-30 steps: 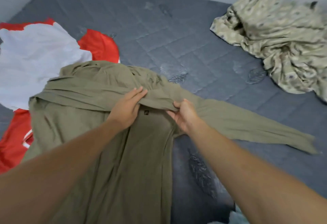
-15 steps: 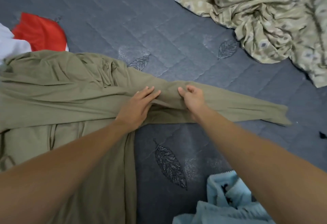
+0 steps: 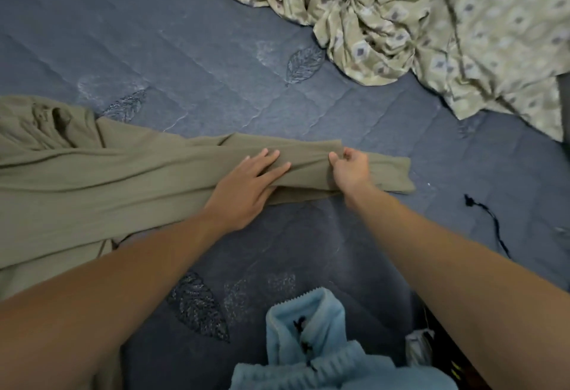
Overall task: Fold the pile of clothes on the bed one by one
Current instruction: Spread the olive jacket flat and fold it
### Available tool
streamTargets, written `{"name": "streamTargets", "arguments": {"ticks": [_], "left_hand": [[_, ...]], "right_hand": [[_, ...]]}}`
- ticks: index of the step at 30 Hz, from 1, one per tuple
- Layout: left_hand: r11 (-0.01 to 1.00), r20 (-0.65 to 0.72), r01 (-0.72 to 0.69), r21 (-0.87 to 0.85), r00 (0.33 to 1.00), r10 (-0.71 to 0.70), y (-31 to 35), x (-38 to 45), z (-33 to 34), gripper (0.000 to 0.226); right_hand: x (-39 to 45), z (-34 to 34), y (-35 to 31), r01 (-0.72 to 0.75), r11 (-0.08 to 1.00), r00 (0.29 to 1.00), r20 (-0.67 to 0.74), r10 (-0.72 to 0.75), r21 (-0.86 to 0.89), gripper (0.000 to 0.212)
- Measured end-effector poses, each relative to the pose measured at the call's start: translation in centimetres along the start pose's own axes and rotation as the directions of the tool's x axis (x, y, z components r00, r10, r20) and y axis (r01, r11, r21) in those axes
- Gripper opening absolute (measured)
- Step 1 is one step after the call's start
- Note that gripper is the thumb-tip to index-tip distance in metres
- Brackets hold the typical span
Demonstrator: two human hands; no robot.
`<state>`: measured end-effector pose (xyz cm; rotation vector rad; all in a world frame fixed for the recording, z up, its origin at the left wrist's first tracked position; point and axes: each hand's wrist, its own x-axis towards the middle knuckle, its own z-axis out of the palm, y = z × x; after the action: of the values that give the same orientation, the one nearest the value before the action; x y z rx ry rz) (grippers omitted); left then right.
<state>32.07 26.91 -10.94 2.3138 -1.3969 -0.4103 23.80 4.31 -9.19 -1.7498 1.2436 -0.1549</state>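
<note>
Both hands have slid outward along the sleeve [image 3: 216, 167] toward 3 o'clock: left hand [image 3: 246, 186] pressing flat, fingers straight; right hand [image 3: 350, 170] pinching cloth (smoothing before folding).

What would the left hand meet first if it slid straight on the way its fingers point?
Probably the right hand, which pinches the same olive sleeve just ahead of the left hand.

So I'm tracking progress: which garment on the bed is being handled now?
The olive long-sleeved top: both hands are on its sleeve, unlike the patterned beige cloth and the light blue fleece.
</note>
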Motion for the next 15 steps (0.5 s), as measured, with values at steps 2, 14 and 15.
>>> {"name": "streamTargets", "arguments": {"ticks": [2,14,15], "left_hand": [[1.0,0.018,-0.026,-0.007,0.999,0.026,1.7,1.9,1.0,0.059],[0.988,0.081,-0.153,0.017,0.985,0.152,10.7,10.7,6.4,0.057],[0.985,0.11,-0.165,0.048,0.981,0.159,10.9,10.6,6.6,0.065]], "right_hand": [[1.5,-1.8,1.3,0.001,1.0,0.999,-0.046,-0.001,-0.017,0.018],[4.9,-13.2,5.6,-0.097,0.963,0.958,-0.286,0.022,-0.252,0.03],[4.5,-13.3,5.4,-0.09,0.948,0.956,-0.294,-0.004,-0.305,0.02]]}}
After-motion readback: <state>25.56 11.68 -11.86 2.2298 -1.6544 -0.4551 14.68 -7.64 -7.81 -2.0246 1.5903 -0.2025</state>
